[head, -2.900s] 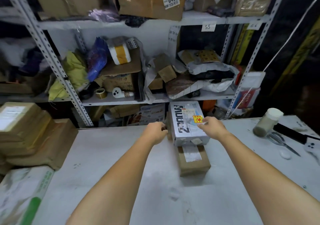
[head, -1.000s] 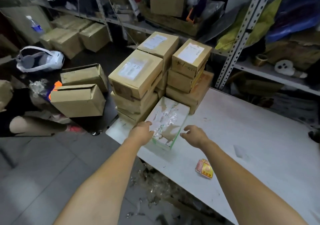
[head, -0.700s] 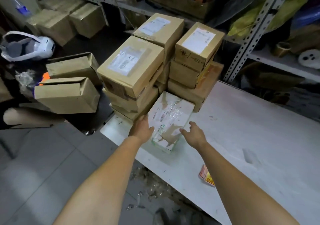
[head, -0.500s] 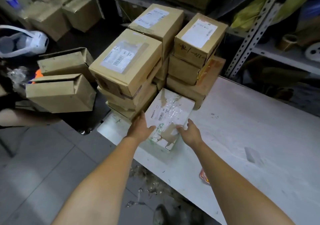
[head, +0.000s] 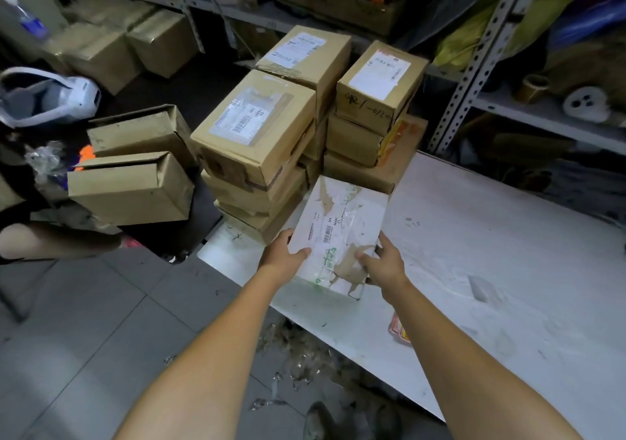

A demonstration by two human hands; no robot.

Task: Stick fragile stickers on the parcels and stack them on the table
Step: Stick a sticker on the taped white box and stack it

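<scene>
Gripping the white parcel at its near corners, the left hand hooks a thumb over the top at the left edge and the right hand does the same at the right edge. The fingers under the parcel are hidden. It sits at the left corner of the table, and I cannot tell whether its near end is lifted off the surface. Nearer than the parcel and to its right, a sticker sheet shows from behind the right forearm, mostly covered. Right of the parcel the white tabletop stretches wide; left of it the table edge drops to the floor. Just beyond the parcel's far end stand two stacks of brown boxes, the left stack and the right stack. Their labels are too small to read. Farther beyond the parcel a shelf post rises, with blurred clutter behind it.
</scene>
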